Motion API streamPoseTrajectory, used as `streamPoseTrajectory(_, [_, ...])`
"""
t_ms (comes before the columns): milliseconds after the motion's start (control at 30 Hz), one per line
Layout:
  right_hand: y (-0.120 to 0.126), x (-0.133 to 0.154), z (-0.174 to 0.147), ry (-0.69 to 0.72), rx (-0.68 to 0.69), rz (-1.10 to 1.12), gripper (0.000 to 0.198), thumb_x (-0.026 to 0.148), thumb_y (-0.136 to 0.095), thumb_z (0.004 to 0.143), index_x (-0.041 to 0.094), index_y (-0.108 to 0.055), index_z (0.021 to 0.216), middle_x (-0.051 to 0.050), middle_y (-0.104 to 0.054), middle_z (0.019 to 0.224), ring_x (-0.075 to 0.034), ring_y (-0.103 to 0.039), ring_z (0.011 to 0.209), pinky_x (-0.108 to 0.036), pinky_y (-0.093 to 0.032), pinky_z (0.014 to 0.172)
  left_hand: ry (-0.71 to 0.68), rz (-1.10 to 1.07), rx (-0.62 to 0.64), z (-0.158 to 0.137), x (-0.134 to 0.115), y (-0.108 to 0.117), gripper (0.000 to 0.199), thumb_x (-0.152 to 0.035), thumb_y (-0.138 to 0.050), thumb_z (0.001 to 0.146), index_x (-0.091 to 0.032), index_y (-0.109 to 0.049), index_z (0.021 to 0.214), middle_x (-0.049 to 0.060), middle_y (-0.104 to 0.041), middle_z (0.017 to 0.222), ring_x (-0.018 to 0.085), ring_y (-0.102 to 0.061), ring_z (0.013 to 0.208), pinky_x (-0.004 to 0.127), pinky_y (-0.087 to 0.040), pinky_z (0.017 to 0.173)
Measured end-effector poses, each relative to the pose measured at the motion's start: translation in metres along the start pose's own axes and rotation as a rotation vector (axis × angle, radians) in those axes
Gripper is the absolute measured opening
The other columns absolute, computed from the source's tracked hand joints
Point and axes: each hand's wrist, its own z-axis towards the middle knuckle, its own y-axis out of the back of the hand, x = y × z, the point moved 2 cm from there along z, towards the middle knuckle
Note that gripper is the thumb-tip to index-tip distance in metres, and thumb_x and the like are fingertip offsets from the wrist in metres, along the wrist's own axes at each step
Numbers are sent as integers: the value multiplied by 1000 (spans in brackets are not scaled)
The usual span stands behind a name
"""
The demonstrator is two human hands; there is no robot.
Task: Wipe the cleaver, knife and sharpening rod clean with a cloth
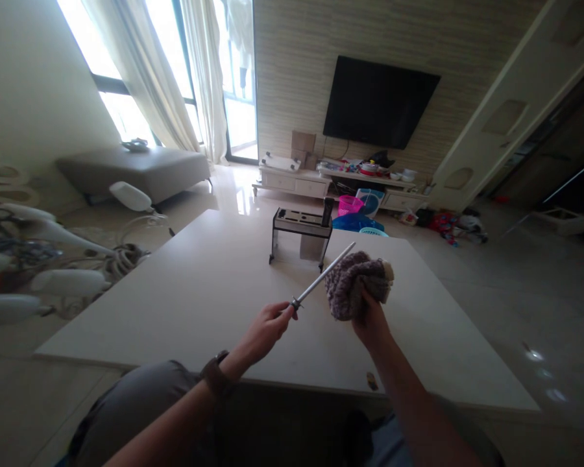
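With your left hand (267, 332) gripping the metal rod (325, 274) and your right hand (371, 319) clutching the bunched cloth (346, 289), hold the rod steady.

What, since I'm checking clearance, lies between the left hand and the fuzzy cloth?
In the head view, the metal rod gripped by the left hand slants across that gap; whether it touches the cloth is unclear.

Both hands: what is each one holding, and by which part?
The left hand holds a metal rod by its near end; the right hand grips a bunched cloth by its near side.
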Motion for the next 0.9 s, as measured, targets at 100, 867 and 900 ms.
streamPoseTrajectory(100, [-10, -21, -20, -101, 3, -24, 45, 35, -89, 69, 25, -75, 110, -4, -78, 118, -28, -68, 121, -53, -48, 114, -5, -56, 2, 1, 7, -8, 43, -56, -54, 93, -14, -63, 86, -8, -33, 53, 9, -28, 47, 21, -22, 44])
streamPoseTrajectory(867, [-26, -52, -59, -161, -48, -119, 78, 21, -96, 50, 24, -68, 122, -5, -78, 115, -33, -70, 117, -59, -49, 110, -7, 40, 86, -6, 30, -38, 33, -42, -51, 92, -17, -55, 72, -6, -43, 50, 8, -35, 42, 20, -28, 43])
streamPoseTrajectory(900, [-26, -52, -59, -160, -56, -117, 77, 21, -97, 49, 23, -69, 121, -5, -78, 113, -33, -70, 116, -60, -49, 111, 4, 35, 88, -6, 31, -38, 33, -43, -51, 92, -17, -55, 72, -6, -43, 49, 8, -35, 41, 20, -28, 43])
